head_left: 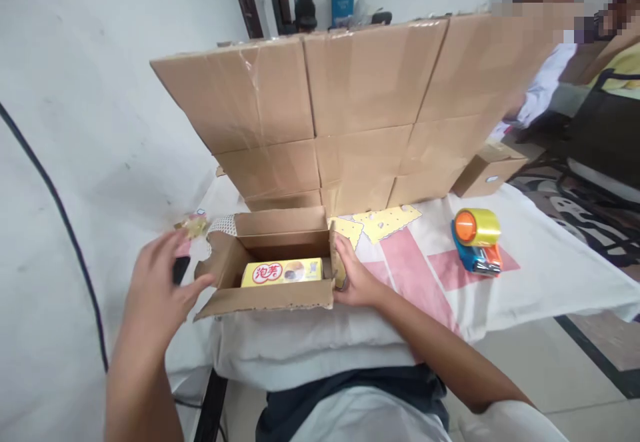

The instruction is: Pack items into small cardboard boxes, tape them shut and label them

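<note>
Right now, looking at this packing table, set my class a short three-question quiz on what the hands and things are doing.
1. True or false: the yellow snack packet lies inside the open small box.
2. Which hand touches the box's right side?
3. What sits right of the box on the cloth: A scissors, B tape dispenser, C cup?

Key
1. True.
2. The right hand; the left hand is at the left flap.
3. B, the tape dispenser.

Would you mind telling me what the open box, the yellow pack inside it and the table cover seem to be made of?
Open box: matte brown corrugated cardboard, judging by its rough torn flap edges. Yellow pack: probably printed paperboard with a slight sheen; it has crisp edges. Table cover: soft white and pink cloth, since it creases and drapes over the edge.
</note>
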`<state>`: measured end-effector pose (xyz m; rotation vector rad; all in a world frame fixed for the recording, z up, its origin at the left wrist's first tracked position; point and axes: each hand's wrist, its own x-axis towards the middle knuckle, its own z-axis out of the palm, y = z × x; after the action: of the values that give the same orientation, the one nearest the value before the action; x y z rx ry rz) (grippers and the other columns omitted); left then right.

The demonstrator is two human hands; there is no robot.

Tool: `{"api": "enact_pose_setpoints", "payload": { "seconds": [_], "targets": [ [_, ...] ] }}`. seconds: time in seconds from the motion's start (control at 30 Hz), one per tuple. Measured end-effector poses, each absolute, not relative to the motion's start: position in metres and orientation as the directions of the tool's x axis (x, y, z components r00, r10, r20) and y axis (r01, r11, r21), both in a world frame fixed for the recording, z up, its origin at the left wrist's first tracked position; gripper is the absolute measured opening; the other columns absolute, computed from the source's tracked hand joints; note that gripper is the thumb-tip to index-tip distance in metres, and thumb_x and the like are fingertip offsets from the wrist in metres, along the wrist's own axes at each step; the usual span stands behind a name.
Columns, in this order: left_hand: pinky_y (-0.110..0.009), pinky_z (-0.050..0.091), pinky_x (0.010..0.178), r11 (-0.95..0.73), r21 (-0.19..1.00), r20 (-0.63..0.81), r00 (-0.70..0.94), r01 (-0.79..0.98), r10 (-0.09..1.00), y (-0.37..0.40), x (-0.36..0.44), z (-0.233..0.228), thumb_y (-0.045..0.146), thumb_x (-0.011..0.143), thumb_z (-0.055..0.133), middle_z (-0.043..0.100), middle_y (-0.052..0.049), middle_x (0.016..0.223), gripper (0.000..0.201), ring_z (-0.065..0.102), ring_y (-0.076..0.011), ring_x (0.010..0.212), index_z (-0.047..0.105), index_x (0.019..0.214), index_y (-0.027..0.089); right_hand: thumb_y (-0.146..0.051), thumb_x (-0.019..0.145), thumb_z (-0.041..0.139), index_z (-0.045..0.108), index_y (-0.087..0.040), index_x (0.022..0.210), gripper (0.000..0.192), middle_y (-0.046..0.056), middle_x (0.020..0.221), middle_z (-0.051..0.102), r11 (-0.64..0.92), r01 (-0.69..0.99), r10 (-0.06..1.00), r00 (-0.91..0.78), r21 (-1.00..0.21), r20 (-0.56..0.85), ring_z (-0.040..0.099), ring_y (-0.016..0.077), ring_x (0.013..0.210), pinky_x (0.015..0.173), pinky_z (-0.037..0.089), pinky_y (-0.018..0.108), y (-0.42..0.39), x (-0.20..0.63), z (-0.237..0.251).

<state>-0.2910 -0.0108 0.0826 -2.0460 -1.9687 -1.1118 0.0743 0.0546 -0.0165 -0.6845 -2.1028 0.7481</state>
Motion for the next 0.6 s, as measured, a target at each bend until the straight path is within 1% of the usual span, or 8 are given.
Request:
{"api": "enact_pose_setpoints", "payload": {
  "seconds": [0.03, 0.1, 0.23, 0.33, 0.4, 0.47, 0.53, 0.6],
  "targets": [
    [-0.056, 0.055, 0.102, -0.191, 0.577, 0.577, -0.231, 0.794, 0.783, -0.020, -0.293, 0.069, 0.070, 0.083, 0.063, 0.058, -0.015, 0.144, 0.082, 0.062, -0.0375, 0.125, 0.046, 0.152, 0.028, -0.041, 0.075, 0.083, 0.017, -0.027, 0.166, 0.113, 0.019, 0.168, 0.021, 0.712, 0.192, 0.650, -0.545, -0.676, 0.530, 0.020, 0.0375, 0.159, 0.126, 0.030, 0.056, 0.055, 0.075, -0.016],
    [-0.057, 0.060, 0.092, -0.361, 0.749, 0.551, -0.218, 0.556, 0.806, -0.033, -0.290, 0.038, 0.081, 0.084, 0.050, 0.068, -0.015, 0.127, 0.082, 0.069, -0.0392, 0.114, 0.054, 0.144, 0.025, -0.037, 0.079, 0.080, 0.020, -0.030, 0.165, 0.105, 0.018, 0.169, 0.014, 0.737, 0.153, 0.617, -0.549, -0.658, 0.564, 0.018, 0.0359, 0.160, 0.126, 0.030, 0.055, 0.055, 0.076, -0.013],
    [-0.060, 0.046, 0.115, -0.521, 0.643, 0.611, 0.035, 0.561, 0.791, -0.040, -0.267, -0.001, 0.097, 0.065, 0.056, 0.074, -0.015, 0.121, 0.094, 0.061, -0.0437, 0.130, 0.073, 0.118, 0.022, -0.032, 0.077, 0.080, 0.049, -0.027, 0.145, 0.075, 0.018, 0.165, 0.027, 0.672, 0.152, 0.685, -0.498, -0.724, 0.531, 0.030, 0.0355, 0.157, 0.123, 0.034, 0.054, 0.056, 0.074, 0.002],
    [-0.057, 0.052, 0.108, -0.422, 0.701, 0.594, -0.142, 0.574, 0.792, -0.034, -0.249, 0.002, 0.079, 0.073, 0.071, 0.075, -0.013, 0.111, 0.082, 0.071, -0.0361, 0.113, 0.064, 0.130, 0.021, -0.032, 0.075, 0.082, 0.055, -0.025, 0.136, 0.067, 0.019, 0.166, 0.027, 0.651, 0.161, 0.714, -0.463, -0.742, 0.525, 0.029, 0.0372, 0.157, 0.122, 0.035, 0.056, 0.055, 0.071, 0.012],
    [-0.050, 0.057, 0.101, -0.283, 0.777, 0.559, -0.409, 0.562, 0.721, -0.028, -0.237, 0.012, 0.057, 0.081, 0.076, 0.073, -0.011, 0.110, 0.069, 0.073, -0.0292, 0.105, 0.057, 0.136, 0.020, -0.035, 0.077, 0.082, 0.043, -0.028, 0.149, 0.082, 0.018, 0.169, 0.023, 0.640, 0.118, 0.717, -0.447, -0.759, 0.534, 0.027, 0.0352, 0.158, 0.124, 0.033, 0.056, 0.055, 0.070, 0.015],
    [-0.044, 0.057, 0.100, -0.190, 0.793, 0.543, -0.530, 0.579, 0.651, -0.021, -0.225, 0.027, 0.046, 0.082, 0.077, 0.064, -0.014, 0.129, 0.070, 0.067, -0.0276, 0.117, 0.051, 0.142, 0.022, -0.037, 0.081, 0.080, 0.015, -0.033, 0.164, 0.105, 0.015, 0.172, 0.018, 0.632, 0.056, 0.705, -0.456, -0.773, 0.543, 0.023, 0.0319, 0.160, 0.126, 0.028, 0.056, 0.056, 0.070, 0.016],
    [-0.047, 0.050, 0.110, -0.161, 0.700, 0.598, -0.448, 0.696, 0.665, -0.017, -0.212, 0.043, 0.042, 0.083, 0.074, 0.049, -0.017, 0.150, 0.072, 0.053, -0.0308, 0.138, 0.048, 0.147, 0.023, -0.037, 0.082, 0.080, -0.008, -0.036, 0.166, 0.121, 0.013, 0.174, 0.013, 0.634, 0.025, 0.684, -0.483, -0.773, 0.546, 0.019, 0.0310, 0.161, 0.128, 0.024, 0.056, 0.059, 0.071, 0.016],
    [-0.053, 0.036, 0.122, -0.143, 0.500, 0.666, -0.274, 0.854, 0.694, -0.016, -0.200, 0.057, 0.039, 0.090, 0.067, 0.040, -0.017, 0.161, 0.065, 0.038, -0.0335, 0.151, 0.049, 0.149, 0.024, -0.038, 0.081, 0.081, -0.012, -0.036, 0.166, 0.126, 0.013, 0.172, 0.019, 0.646, 0.027, 0.667, -0.505, -0.763, 0.547, 0.022, 0.0319, 0.159, 0.128, 0.024, 0.057, 0.062, 0.073, 0.018]
  ]
}}
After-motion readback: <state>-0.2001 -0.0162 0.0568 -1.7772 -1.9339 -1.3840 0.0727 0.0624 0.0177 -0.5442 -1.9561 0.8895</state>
